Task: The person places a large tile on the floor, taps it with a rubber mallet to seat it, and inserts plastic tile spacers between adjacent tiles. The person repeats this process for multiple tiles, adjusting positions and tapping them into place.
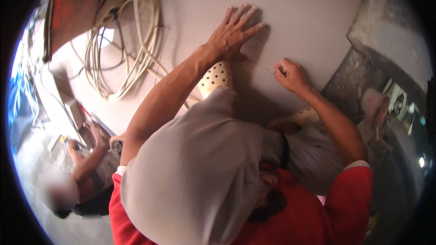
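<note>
My left hand [232, 34] lies with its fingers spread on a large pale flat board [309, 9], its arm reaching across from the lower left. To its right and a little nearer, my right hand [293, 76] is closed just above the board. A thin, pointed bit sticks out of its fingers toward the left; it is too small to name. Between and below the hands, my cream clog with round holes [215, 77] rests on the board. My other cream clog [305, 117] is partly hidden below my right forearm.
A loose coil of cream cable or hose [152, 22] lies on the board at the left, beside a worn red-orange piece [74, 11]. Another person [88, 172] is low at the left, a hand near the board's edge. Grey rough floor [390, 22] and clutter lie at the right.
</note>
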`<control>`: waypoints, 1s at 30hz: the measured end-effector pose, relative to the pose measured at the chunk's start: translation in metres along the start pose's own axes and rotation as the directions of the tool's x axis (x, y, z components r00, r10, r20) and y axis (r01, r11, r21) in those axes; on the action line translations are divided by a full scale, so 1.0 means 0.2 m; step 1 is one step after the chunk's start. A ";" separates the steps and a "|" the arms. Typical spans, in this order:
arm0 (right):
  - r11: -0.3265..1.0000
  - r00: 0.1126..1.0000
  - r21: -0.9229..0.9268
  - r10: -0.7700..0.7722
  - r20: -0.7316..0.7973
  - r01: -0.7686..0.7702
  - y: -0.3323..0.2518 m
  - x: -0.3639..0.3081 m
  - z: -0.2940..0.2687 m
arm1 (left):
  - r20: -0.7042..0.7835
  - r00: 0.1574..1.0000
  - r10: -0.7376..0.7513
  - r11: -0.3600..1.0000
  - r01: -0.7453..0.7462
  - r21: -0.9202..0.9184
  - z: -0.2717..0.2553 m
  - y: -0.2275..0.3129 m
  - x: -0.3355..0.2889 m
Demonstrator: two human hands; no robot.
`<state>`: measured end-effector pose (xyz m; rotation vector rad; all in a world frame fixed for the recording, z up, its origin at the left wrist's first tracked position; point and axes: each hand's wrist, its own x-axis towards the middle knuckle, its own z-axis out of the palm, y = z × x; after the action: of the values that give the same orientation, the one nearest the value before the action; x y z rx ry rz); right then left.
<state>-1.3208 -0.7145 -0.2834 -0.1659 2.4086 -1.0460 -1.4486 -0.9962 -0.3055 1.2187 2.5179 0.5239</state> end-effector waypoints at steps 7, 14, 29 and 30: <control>0.995 0.962 0.009 0.101 -0.255 -0.102 0.31 -0.46 -0.09 | 0.087 0.995 0.055 0.998 -0.057 0.013 0.15 0.13 0.10; 0.996 0.954 -0.066 0.038 -0.297 -0.060 0.30 -0.47 0.11 | 0.116 0.989 0.091 0.992 -0.100 0.073 0.13 0.14 0.07; 0.825 0.779 0.034 0.546 -0.307 -0.565 0.88 -1.22 -0.81 | 0.181 0.982 0.050 0.994 -0.067 0.088 0.07 0.19 0.10; 0.760 0.712 0.039 0.624 -0.323 -0.649 0.91 -1.26 -0.81 | 0.185 0.981 0.052 0.993 -0.070 0.095 0.06 0.19 0.11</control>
<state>-1.1684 -0.4063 -0.2181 0.8306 2.4739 -0.6754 -1.4300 -0.9551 -0.3004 1.3200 2.3839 0.2857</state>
